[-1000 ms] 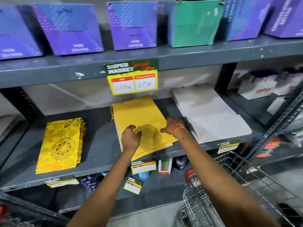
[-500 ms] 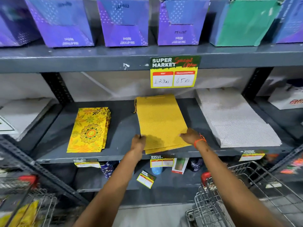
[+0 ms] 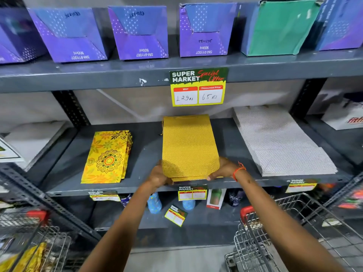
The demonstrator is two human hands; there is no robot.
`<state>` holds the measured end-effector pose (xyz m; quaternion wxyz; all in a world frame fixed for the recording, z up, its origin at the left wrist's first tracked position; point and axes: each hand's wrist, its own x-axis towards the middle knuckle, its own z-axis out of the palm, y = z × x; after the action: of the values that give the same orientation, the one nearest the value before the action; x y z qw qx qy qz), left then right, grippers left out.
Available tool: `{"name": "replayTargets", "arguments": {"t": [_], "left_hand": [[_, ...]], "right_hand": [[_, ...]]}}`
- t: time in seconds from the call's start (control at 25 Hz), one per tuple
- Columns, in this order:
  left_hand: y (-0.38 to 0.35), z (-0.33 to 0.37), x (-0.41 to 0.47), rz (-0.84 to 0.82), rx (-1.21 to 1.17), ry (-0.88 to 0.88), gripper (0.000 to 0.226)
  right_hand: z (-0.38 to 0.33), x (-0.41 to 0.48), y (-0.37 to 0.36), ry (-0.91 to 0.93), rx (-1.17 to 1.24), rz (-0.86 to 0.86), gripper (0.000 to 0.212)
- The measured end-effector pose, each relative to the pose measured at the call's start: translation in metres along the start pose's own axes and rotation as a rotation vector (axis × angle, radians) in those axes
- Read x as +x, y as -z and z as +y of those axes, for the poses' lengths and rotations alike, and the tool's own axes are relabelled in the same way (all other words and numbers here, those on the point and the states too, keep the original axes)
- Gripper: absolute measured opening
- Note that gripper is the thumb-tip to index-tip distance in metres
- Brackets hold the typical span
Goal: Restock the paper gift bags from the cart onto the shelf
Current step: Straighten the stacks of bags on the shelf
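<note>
A stack of plain yellow paper gift bags (image 3: 188, 146) lies flat on the middle of the grey shelf (image 3: 149, 152). My left hand (image 3: 158, 174) grips the stack's near left corner. My right hand (image 3: 224, 168), with an orange thread at the wrist, grips its near right corner. To the left lies a stack of yellow floral gift bags (image 3: 108, 157). A stack of white dotted gift bags (image 3: 280, 142) lies to the right. A wire cart (image 3: 275, 232) stands at the lower right. A second cart (image 3: 33, 244) at the lower left holds yellow floral bags.
Purple boxes (image 3: 139, 32) and a green one (image 3: 279, 26) line the shelf above. A price card (image 3: 198, 87) hangs from that shelf's edge. Bottles and a loose price tag (image 3: 175, 214) sit on the shelf below. A slotted upright (image 3: 70, 107) stands at the back left.
The yellow stack has been turned from slanted to square with the shelf edge. Both hands slid from its top to its near corners. The view has shifted left.
</note>
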<state>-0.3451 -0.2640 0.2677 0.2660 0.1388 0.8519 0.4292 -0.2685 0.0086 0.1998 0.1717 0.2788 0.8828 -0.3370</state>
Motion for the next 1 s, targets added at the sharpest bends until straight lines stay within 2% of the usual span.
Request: {"name": "replayTargets", "arguments": {"t": [0.04, 0.12, 0.24, 0.64, 0.76, 0.84, 1.0], "left_hand": [[0.0, -0.002, 0.0, 0.002, 0.021, -0.011, 0.056], [0.001, -0.004, 0.002, -0.002, 0.047, -0.035, 0.061], [0.004, -0.008, 0.003, -0.021, 0.125, -0.07, 0.067], [0.002, -0.014, 0.006, 0.001, 0.265, -0.081, 0.073], [0.009, -0.013, 0.006, -0.012, 0.243, -0.043, 0.091], [0.016, -0.011, 0.006, -0.015, 0.217, -0.021, 0.11], [0.04, -0.01, 0.01, 0.032, 0.204, -0.036, 0.113]], "right_hand": [[-0.008, -0.014, 0.005, -0.004, -0.041, -0.01, 0.119], [-0.041, -0.066, 0.018, 0.001, -0.111, 0.047, 0.099], [-0.05, -0.075, 0.019, -0.016, -0.15, 0.082, 0.075], [-0.05, -0.084, 0.019, 0.041, -0.23, 0.073, 0.068], [-0.064, -0.098, 0.031, 0.057, -0.36, 0.018, 0.066], [-0.084, -0.106, 0.041, 0.102, -0.385, 0.048, 0.048], [-0.138, -0.109, 0.029, 0.215, -0.38, 0.08, 0.047]]}}
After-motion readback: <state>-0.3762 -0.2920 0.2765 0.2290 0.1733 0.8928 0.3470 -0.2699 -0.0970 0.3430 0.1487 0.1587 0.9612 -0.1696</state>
